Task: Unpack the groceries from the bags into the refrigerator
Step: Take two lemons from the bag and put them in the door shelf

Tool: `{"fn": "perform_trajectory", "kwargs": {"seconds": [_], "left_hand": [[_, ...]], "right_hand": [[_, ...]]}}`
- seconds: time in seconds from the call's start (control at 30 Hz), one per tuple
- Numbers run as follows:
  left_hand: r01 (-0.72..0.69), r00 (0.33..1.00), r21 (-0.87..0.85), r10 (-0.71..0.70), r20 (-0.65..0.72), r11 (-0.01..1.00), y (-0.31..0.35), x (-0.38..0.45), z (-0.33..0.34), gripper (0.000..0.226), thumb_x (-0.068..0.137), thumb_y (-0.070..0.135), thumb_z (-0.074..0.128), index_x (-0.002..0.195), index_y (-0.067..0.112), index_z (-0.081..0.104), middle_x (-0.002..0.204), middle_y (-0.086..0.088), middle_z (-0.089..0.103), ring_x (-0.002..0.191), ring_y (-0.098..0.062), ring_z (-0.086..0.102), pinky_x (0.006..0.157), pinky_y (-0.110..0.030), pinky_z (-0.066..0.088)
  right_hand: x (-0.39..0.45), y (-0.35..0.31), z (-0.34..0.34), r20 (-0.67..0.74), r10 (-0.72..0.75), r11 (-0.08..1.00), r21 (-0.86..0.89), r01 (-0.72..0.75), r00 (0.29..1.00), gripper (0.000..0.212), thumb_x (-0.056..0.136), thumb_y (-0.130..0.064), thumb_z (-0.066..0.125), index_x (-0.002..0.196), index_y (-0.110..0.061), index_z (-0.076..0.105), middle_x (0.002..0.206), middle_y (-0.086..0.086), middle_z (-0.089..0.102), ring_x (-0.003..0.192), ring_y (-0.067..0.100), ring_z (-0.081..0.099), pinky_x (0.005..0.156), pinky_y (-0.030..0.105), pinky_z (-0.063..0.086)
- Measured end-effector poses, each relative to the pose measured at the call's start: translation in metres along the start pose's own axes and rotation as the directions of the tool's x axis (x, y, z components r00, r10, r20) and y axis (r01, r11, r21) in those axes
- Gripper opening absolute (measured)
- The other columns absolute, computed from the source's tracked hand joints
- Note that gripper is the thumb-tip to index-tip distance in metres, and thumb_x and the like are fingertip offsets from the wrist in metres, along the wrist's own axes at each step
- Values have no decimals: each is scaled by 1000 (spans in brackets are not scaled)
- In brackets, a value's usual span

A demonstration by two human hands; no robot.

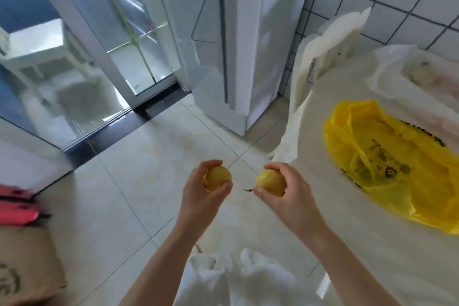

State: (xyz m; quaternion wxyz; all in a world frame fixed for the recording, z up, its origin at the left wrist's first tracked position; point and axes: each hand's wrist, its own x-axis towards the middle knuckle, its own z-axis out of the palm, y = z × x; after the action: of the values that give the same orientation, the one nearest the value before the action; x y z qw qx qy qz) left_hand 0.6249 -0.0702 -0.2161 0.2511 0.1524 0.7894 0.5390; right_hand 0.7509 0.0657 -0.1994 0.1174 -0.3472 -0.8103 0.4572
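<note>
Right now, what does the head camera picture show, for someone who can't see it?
Two hands each hold a yellow fruit above a tiled floor: left hand, right hand. A yellow bag lies on the table at right; a white refrigerator stands ahead.

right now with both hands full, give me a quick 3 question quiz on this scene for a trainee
1. True or false: the refrigerator door stands wide open.
2. What does each hand hold?
A. One yellow fruit each
B. A bag handle each
C. Nothing
3. Fill in: the yellow bag lies on the ______.

Key
1. False: from this view it looks closed.
2. A: the left hand grips one yellow fruit, the right hand grips another yellow fruit.
3. The white-covered table, beside a white bag.
</note>
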Motion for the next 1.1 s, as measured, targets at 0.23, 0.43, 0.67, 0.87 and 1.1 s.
{"fn": "perform_trajectory", "kwargs": {"seconds": [0.23, 0.43, 0.67, 0.87, 1.1], "left_hand": [[48, 993, -64, -55, -101, 997, -29, 41, -122, 40, 76, 16, 77, 104, 41, 62, 107, 4, 60, 94, -23, 62, 77, -34, 57], [54, 985, -54, -62, -161, 997, -39, 79, -200, 40, 77, 16, 77, 106, 39, 62, 105, 11, 60, 94, -16, 62, 76, -27, 54], [47, 982, -82, -61, -180, 996, -33, 134, -242, 40, 77, 19, 77, 107, 41, 61, 107, 10, 60, 95, -17, 62, 77, -27, 55], [-27, 988, -99, 12, -154, 995, -1, 209, -253, 41, 78, 17, 77, 108, 39, 61, 106, 17, 57, 97, -14, 61, 74, -22, 55], [-145, 979, -134, 122, -163, 980, 60, 322, -261, 40, 77, 12, 77, 106, 36, 63, 104, 9, 61, 90, -15, 64, 65, -16, 52]], "right_hand": [[39, -78, 104, 98, -20, 1000, 14, 19, 995, 47, 76, -35, 78, 116, -30, 55, 114, -6, 55, 99, 11, 57, 85, 25, 52], [71, -130, 172, 111, -68, 998, 21, 66, 991, 46, 75, -34, 79, 115, -31, 56, 114, -11, 55, 99, 3, 54, 77, 11, 42], [116, -175, 204, 122, -73, 997, 36, 69, 990, 46, 74, -36, 79, 115, -35, 56, 115, -14, 57, 103, 4, 54, 80, 13, 43], [184, -217, 199, 57, -125, 989, 81, 120, 991, 44, 74, -37, 78, 112, -37, 56, 110, -13, 58, 100, 7, 58, 83, 20, 50], [289, -262, 186, -52, -220, 973, 55, 223, 974, 44, 75, -32, 79, 113, -31, 57, 110, -14, 54, 98, 0, 54, 79, 12, 45]]}}
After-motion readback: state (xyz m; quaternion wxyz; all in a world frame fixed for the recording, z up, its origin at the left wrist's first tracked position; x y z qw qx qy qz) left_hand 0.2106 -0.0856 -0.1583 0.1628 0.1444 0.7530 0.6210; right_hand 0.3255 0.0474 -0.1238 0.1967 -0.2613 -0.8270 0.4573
